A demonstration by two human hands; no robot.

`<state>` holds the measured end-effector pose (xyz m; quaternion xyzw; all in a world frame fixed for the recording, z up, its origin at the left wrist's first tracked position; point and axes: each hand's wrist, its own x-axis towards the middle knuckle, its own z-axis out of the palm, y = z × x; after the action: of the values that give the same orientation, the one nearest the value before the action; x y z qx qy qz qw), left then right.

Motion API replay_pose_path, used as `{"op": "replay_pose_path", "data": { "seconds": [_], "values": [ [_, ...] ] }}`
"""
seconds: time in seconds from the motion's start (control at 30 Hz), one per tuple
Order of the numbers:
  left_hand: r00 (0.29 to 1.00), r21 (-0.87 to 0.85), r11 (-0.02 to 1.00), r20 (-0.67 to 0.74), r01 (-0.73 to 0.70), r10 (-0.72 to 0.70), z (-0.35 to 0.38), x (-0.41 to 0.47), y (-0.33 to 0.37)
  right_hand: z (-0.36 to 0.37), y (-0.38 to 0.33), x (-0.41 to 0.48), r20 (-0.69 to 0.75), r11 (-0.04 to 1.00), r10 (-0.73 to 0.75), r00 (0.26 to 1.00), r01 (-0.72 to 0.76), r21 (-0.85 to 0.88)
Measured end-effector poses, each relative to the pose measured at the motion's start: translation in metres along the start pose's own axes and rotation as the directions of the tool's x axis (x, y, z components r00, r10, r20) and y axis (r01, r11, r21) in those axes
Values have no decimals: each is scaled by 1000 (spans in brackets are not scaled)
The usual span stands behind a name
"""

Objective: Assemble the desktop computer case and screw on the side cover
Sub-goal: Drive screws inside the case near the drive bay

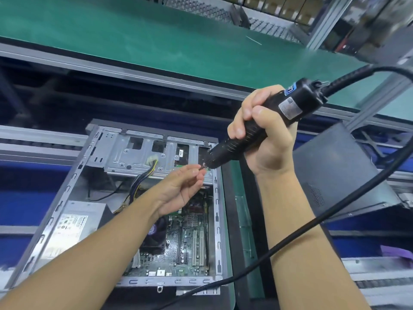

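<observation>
The computer case (125, 153) lay on its side with its open face up, circuit board (190, 242) and power supply (73, 224) showing. The dark side cover (339, 171) sat off it just to the right, tilted. Above the case's far right corner, my right hand (261, 139) was wrapped tight round a black electric screwdriver (292, 104), its cable (335, 211) looping down past my forearm. My left hand (178, 189) pinched a small screw (201, 168) between thumb and fingertip at the driver's tip.
</observation>
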<state>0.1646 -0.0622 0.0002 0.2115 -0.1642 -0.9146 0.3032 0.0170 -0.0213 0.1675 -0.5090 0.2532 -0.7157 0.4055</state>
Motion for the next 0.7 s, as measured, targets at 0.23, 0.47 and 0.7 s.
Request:
{"op": "replay_pose_path", "data": {
  "seconds": [0.23, 0.47, 0.7],
  "values": [
    [1000, -14, 1000, -10, 9, -10, 4, 2, -8, -4, 3, -1, 41, 999, 14, 999, -13, -30],
    [984, 245, 953, 26, -179, 178, 14, 9, -4, -17, 4, 4, -15, 1000, 3, 1000, -4, -8],
    [909, 824, 454, 162, -339, 385, 30, 16, 20, -30, 10, 15, -45, 1000, 1, 999, -2, -30]
  ]
}}
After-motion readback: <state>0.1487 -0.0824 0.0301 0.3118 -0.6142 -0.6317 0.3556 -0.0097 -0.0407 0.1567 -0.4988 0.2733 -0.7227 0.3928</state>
